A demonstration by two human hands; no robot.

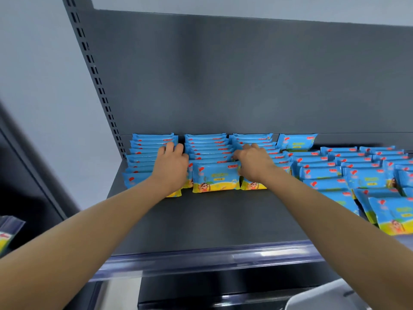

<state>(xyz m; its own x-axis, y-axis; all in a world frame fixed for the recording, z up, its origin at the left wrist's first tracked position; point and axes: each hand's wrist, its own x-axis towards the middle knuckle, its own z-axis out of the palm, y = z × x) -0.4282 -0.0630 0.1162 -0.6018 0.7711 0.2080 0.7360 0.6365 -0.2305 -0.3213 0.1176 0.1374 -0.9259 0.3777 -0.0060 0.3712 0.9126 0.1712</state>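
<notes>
Blue and yellow packets stand upright in rows on a dark grey shelf. My left hand lies on the left row of packets, fingers curled over their tops, thumb toward the middle row. My right hand lies on the third row of packets, its fingers curled over the packet tops and its thumb at the middle row's right side. Both hands flank the middle row. The fingertips are hidden behind the packets.
More rows of the same packets fill the shelf's right side, some leaning forward. One packet leans against the back panel. A clear plastic strip runs along the shelf's front edge. A slotted upright bounds the left.
</notes>
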